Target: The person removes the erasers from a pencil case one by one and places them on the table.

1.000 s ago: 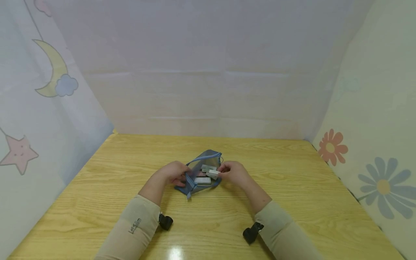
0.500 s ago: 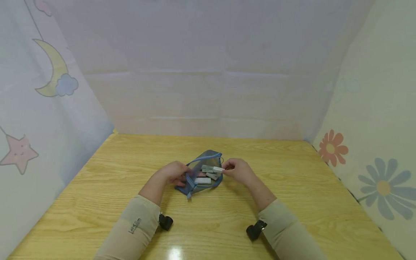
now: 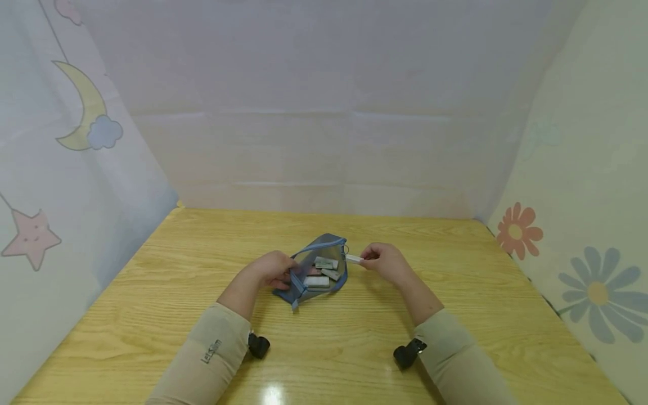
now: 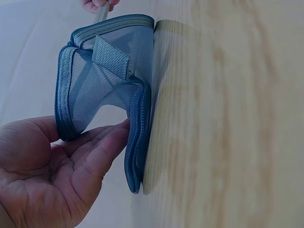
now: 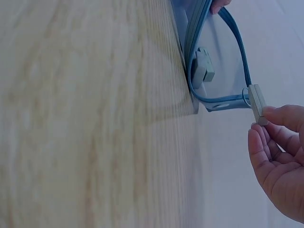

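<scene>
A blue mesh zipper pouch (image 3: 326,241) lies on the table with its mouth wide open. Several small whitish rectangular blocks (image 3: 317,282) are inside it, some with printed faces; their exact kind is unclear. My left hand (image 3: 273,269) grips the pouch at its left end, and in the left wrist view its fingers (image 4: 111,142) curl at the blue zipper edge. Just right of the pouch, my right hand (image 3: 386,262) pinches one slim whitish block (image 5: 257,104) between thumb and fingertips. That block is outside the pouch, near the small metal ring (image 5: 245,96) at its corner.
The wooden table (image 3: 324,354) reaches back to a pale cloth wall (image 3: 324,140). Printed cloth walls stand at the left and right. A black wrist camera (image 3: 259,345) sits at the left sleeve, another black camera (image 3: 406,355) at the right one.
My right hand has drawn the slim block up out of the pouch and moved to the right with it. The left hand and the pouch have stayed nearly still.
</scene>
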`<state>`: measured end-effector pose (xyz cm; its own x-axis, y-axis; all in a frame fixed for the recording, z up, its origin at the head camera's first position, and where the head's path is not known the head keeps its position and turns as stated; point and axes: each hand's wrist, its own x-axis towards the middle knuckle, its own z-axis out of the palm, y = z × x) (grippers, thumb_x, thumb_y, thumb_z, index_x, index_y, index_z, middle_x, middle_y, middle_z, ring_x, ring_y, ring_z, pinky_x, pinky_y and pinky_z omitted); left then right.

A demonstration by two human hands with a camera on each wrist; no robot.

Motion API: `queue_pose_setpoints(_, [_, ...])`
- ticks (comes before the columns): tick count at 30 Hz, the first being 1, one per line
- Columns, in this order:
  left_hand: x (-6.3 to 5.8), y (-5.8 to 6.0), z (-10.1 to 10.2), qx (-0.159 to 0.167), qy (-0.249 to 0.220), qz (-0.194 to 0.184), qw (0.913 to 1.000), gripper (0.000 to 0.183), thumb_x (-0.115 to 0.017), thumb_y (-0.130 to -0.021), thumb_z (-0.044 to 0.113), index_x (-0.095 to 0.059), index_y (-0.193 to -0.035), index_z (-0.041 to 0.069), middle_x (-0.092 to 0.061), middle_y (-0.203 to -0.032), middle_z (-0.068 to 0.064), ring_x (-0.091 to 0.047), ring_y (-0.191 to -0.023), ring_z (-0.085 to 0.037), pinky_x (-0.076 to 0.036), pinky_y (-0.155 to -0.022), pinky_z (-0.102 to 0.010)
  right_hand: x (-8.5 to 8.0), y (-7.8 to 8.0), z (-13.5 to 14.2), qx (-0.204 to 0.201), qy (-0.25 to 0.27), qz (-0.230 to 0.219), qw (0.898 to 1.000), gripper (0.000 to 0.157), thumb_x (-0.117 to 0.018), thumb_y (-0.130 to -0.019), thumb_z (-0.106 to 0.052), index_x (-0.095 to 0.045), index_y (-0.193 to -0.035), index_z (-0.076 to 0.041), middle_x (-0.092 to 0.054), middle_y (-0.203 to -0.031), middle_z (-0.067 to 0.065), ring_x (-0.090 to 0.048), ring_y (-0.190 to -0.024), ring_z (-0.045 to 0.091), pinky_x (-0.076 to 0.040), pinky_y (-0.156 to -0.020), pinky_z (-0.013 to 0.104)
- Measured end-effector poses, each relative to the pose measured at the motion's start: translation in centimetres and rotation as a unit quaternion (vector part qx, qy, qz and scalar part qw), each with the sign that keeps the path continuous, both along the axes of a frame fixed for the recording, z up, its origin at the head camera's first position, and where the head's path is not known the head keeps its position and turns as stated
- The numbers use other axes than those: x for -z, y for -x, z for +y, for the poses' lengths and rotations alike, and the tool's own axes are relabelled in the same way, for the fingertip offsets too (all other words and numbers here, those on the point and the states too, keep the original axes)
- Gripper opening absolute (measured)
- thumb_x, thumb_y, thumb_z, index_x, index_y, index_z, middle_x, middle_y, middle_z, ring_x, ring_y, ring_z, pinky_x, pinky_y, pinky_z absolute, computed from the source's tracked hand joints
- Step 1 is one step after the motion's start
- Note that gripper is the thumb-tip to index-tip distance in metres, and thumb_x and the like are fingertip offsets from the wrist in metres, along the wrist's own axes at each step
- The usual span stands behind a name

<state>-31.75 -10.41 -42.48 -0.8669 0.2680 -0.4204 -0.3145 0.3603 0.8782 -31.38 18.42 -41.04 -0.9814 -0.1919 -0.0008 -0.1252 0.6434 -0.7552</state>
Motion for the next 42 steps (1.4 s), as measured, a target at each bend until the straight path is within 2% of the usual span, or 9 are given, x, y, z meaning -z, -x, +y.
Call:
queue_pose_setpoints(15, [0.1,0.3,0.0,0.010,-0.002,-0.001,0.9999,0.026,-0.048,-0.092,0.015,-0.062,-0.103,-0.005,-0.065,-0.093,-0.015,-0.066,-0.079,-0.018,-0.054,-0.062,-0.032,1.4,1.0,2.3,0.027,0.009,-0.012,1.000,0.012,-0.065,-0.084,-0.017,-0.064,-0.091,-0.006,-0.061,-0.085,0.005,-0.053,-0.076,0.018,-0.044,-0.064,0.028])
queue_pose_setpoints(28, [0.0,0.3,-0.2,0.015,0.007,0.002,0.9999,0.027,-0.049,-0.092,0.015,-0.061,-0.104,-0.005,-0.065,-0.095,-0.015,-0.066,-0.079,-0.017,-0.054,-0.062,-0.032,2.1,1.4,2.7,0.038,0.013,-0.024,0.999,0.010,-0.064,-0.085,-0.012,-0.063,-0.091,-0.004,-0.060,-0.085,0.006,-0.053,-0.076,0.018,-0.045,-0.065,0.028])
queue_pose_setpoints(35, [0.0,0.3,-0.1,0.010,0.012,0.007,0.9999,0.026,-0.049,-0.091,0.015,-0.062,-0.102,-0.004,-0.065,-0.094,-0.014,-0.066,-0.081,-0.019,-0.054,-0.064,-0.034,2.3,1.5,2.7,0.044,-0.009,-0.016,0.999,0.010,-0.065,-0.084,-0.014,-0.063,-0.089,-0.006,-0.059,-0.085,0.005,-0.051,-0.077,0.019,-0.042,-0.065,0.029])
queue_pose_setpoints(42, [0.1,0.2,-0.2,0.024,0.008,0.005,0.9997,0.025,-0.047,-0.092,0.013,-0.062,-0.100,-0.004,-0.066,-0.090,-0.011,-0.066,-0.078,-0.016,-0.055,-0.063,-0.031,2.8,1.6,2.6,0.047,-0.013,-0.032,0.998,0.011,-0.065,-0.084,-0.014,-0.063,-0.091,-0.005,-0.060,-0.087,0.006,-0.051,-0.079,0.019,-0.042,-0.067,0.028])
